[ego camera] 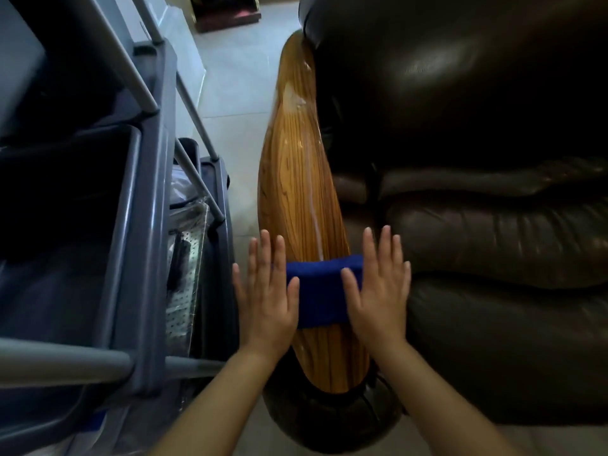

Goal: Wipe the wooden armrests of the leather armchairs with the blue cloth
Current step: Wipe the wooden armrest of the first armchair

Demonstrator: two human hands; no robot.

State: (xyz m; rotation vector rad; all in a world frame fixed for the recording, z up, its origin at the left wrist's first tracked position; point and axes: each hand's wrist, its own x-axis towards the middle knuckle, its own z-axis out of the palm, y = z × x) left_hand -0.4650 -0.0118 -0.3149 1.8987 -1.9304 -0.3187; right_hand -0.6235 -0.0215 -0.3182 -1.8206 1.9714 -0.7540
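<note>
I press my left hand [265, 299] and right hand [378, 291] flat, fingers spread apart, on the folded blue cloth [319, 291] lying across the shiny brown wooden armrest [299, 179], so it rubs hard.

Place: I think I am in a sitting room or lounge that is being cleaned.
Seat: a big dark leather armchair [477, 192] with soft puffy cushions.
Arm: a shiny wooden armrest [302, 192] on its side.
Floor: pale smooth tiles [237, 77].
Cart: a grey cleaning cart [144, 225] with deep bins and metal bars stands just beside the chair.
Far end: a dark wooden thing, too blurry to tell.
</note>
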